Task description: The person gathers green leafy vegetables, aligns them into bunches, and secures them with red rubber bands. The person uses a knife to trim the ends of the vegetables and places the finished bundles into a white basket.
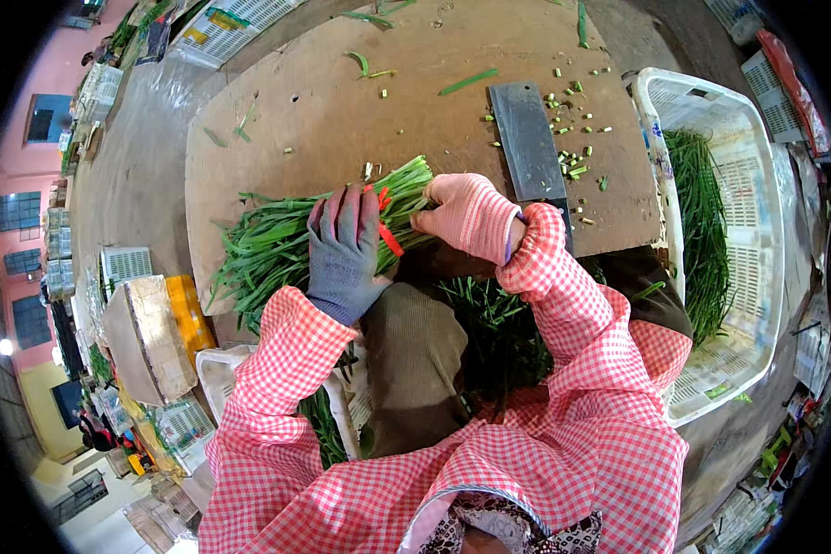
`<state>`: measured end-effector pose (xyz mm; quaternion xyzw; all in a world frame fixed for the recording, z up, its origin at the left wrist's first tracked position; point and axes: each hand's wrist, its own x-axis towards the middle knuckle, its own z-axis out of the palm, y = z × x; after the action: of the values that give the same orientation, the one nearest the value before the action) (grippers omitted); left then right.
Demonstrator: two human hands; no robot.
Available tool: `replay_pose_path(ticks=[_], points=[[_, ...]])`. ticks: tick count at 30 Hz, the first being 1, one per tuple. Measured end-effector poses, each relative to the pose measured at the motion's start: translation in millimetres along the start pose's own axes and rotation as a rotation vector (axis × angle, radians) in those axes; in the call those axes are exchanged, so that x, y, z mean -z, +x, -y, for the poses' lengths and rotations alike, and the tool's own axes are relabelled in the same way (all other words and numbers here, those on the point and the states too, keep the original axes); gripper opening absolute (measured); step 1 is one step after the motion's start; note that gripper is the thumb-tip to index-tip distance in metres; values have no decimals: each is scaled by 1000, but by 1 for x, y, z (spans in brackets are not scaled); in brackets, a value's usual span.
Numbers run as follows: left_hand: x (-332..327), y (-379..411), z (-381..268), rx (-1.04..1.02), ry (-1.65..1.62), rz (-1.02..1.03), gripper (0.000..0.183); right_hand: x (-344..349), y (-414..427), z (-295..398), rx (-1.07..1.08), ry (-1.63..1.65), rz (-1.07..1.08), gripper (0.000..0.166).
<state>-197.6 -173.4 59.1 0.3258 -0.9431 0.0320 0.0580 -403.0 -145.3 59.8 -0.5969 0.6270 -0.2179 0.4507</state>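
A thick bundle of long green leaves, likely garlic chives [270,239], lies across the near edge of the wooden board [360,124], its pale stem ends to the right. Red tape [390,239] goes around it near those ends. My left hand [346,249], in a grey glove with reddish fingers, grips the bundle beside the tape. My right hand [464,213], in a pink striped glove, has its fingers curled at the stem ends; its fingertips are partly hidden. To its right a cleaver [530,142] rests flat on the board, its handle partly behind my right sleeve.
Several cut stem pieces [575,170] and stray leaves [469,82] are scattered over the board. A white plastic crate [758,242] with long green leaves [699,228] stands at the right. More leaves [492,325] are beside my knee. A foam box [159,332] stands at the left.
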Motion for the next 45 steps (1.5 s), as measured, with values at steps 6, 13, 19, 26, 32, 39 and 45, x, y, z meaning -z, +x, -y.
replay_pose_path(ticks=[6,13,19,26,32,39,45], points=[[-5,-1,3,-22,-27,-30,108,0,-17,-18,-144,506,-287,36],[-4,-3,3,14,-50,-5,112,-7,-44,3,-115,476,-465,29],[-4,-3,2,0,2,-29,117,-20,-34,-2,-256,-130,-259,32],[-5,-2,-3,23,5,-38,119,-33,-29,-1,-203,-83,-381,26],[-14,-9,3,18,2,-95,120,-66,-35,-8,-114,415,-553,22],[-7,-8,5,10,-27,-83,110,-48,-31,10,-227,415,-509,20],[-4,-7,5,13,-36,-19,118,-37,-30,9,-349,498,-407,25]])
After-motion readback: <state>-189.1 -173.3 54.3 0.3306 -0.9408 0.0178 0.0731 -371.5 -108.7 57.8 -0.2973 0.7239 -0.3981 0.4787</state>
